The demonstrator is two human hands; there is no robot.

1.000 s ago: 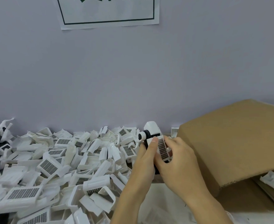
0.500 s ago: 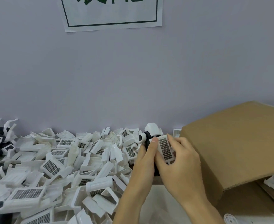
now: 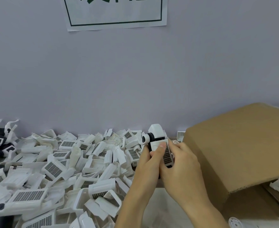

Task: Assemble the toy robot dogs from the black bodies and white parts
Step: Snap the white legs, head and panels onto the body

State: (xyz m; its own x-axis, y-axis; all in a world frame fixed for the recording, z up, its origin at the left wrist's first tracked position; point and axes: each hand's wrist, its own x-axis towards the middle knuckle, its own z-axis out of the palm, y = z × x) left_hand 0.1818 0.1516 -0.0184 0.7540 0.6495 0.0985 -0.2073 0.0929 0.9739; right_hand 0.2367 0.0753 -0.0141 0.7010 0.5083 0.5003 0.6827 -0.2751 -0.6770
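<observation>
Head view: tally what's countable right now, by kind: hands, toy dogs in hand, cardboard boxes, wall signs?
Hands: 2 (left hand, right hand)
Toy dog in hand: 1
Cardboard box: 1
Wall sign: 1
Total: 5
The loose white parts are too heaped to count.

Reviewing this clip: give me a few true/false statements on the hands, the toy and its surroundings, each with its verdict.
1. Both hands hold one toy robot dog. True: left hand, right hand.
2. The pile of white parts lies right of the hands. False: it lies left.
3. A cardboard box sits on the right. True.
4. The paper sign lies on the table. False: it hangs on the wall.
5. The right hand is idle. False: it grips a grid-patterned white panel.
</observation>
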